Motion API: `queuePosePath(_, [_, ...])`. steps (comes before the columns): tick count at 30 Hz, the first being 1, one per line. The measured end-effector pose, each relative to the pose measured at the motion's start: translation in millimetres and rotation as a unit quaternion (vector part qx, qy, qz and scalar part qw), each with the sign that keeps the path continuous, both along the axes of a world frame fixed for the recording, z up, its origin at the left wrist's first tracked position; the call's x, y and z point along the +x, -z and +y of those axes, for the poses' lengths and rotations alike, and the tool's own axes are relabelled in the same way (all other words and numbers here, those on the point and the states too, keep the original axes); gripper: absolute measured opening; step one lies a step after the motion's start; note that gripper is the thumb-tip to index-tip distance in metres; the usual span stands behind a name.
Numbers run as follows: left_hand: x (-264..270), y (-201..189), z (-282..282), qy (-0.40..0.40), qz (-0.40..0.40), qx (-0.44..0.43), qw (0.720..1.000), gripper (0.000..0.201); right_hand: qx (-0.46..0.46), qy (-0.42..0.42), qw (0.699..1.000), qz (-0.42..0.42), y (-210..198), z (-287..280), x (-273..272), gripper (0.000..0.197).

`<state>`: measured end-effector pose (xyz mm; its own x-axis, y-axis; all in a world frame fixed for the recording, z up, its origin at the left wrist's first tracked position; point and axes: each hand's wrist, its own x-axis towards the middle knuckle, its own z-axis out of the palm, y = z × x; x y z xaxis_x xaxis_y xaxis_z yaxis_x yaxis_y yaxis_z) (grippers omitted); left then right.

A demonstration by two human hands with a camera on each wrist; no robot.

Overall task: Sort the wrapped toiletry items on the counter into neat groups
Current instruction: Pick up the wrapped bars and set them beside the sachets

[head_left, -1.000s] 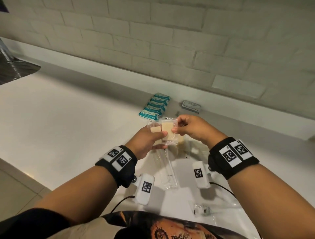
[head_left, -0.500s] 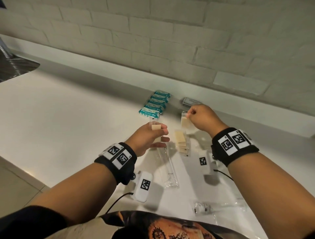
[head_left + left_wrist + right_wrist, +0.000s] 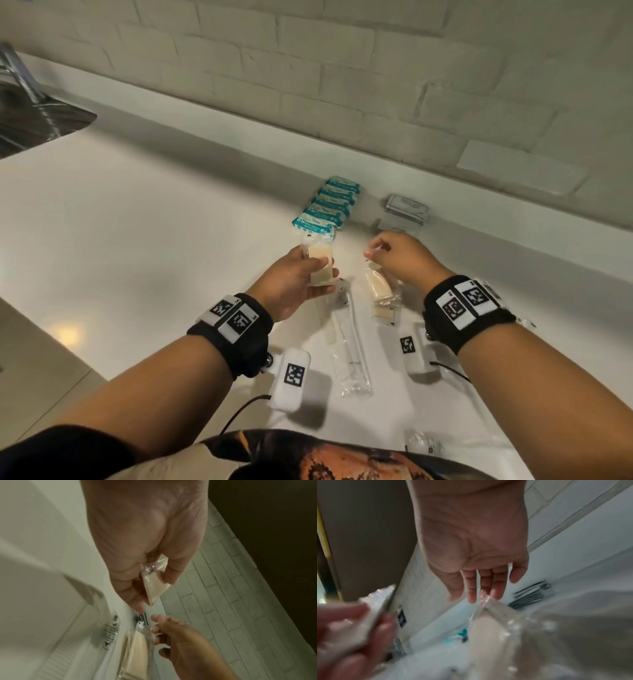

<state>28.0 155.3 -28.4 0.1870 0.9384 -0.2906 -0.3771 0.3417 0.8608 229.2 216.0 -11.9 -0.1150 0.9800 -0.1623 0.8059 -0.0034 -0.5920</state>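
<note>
A person's left hand [image 3: 291, 277] pinches a clear-wrapped beige packet [image 3: 320, 265] between thumb and fingers above a white counter [image 3: 144, 240]. The right hand [image 3: 399, 257], fingers hanging loosely, touches the clear wrapper tip of the top packet in a stack of beige packets [image 3: 380, 291] lying on the counter. Behind sit a row of teal-wrapped items [image 3: 325, 207] and a grey packet pile [image 3: 406, 209]; a long clear sleeve [image 3: 351, 353] lies between the wrists.
</note>
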Motion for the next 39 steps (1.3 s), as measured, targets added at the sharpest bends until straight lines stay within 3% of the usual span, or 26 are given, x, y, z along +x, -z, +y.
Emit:
queuePosePath(3, [8,-3,2,0.020,0.069,0.024,0.997,0.010,0.006,-0.036,0.986,0.165,-17,-17,-15,0.019])
queuePosePath(6, [20,-6,4,0.075,0.158,0.079,0.981,0.012,0.055,-0.072,0.984,0.152,-30,-26,-21,0.032])
queuePosePath(8, [25,-7,5,0.088,0.190,0.103,0.972,0.018,0.017,-0.091,0.982,0.165,-34,-30,-19,0.026])
queuePosePath(10, [27,-10,4,0.086,0.180,0.099,0.975,0.022,0.000,-0.059,0.974,0.220,-36,-33,-14,0.010])
queuePosePath(14, [25,-17,0,0.056,0.135,0.069,0.987,0.018,0.036,0.018,0.949,0.311,-35,-37,0,0.023])
queuePosePath(18, [24,-23,-1,-0.013,0.126,0.074,0.989,0.010,-0.026,-0.015,0.964,0.263,-31,-47,8,0.025])
queuePosePath(23, [33,-21,-1,-0.013,0.217,0.106,0.970,0.009,-0.001,-0.025,0.971,0.239,-30,-53,4,0.029])
queuePosePath(28, [48,-11,-7,0.020,0.266,0.110,0.958,0.015,0.043,-0.036,0.997,0.056,-29,-51,8,0.004])
queuePosePath(30, [48,-2,-9,0.067,0.348,0.112,0.928,0.022,0.071,-0.021,0.997,-0.003,-30,-50,14,0.006])
queuePosePath(33, [35,9,-13,0.153,0.542,0.149,0.813,0.022,0.049,0.017,0.999,-0.014,-28,-45,26,0.011])
queuePosePath(37, [15,10,-13,0.187,0.685,0.173,0.683,0.023,0.004,0.030,0.999,-0.014,-20,-39,28,0.021])
queuePosePath(39, [11,10,-10,0.184,0.701,0.169,0.668,0.024,-0.009,0.035,0.999,0.026,-10,-37,18,0.018])
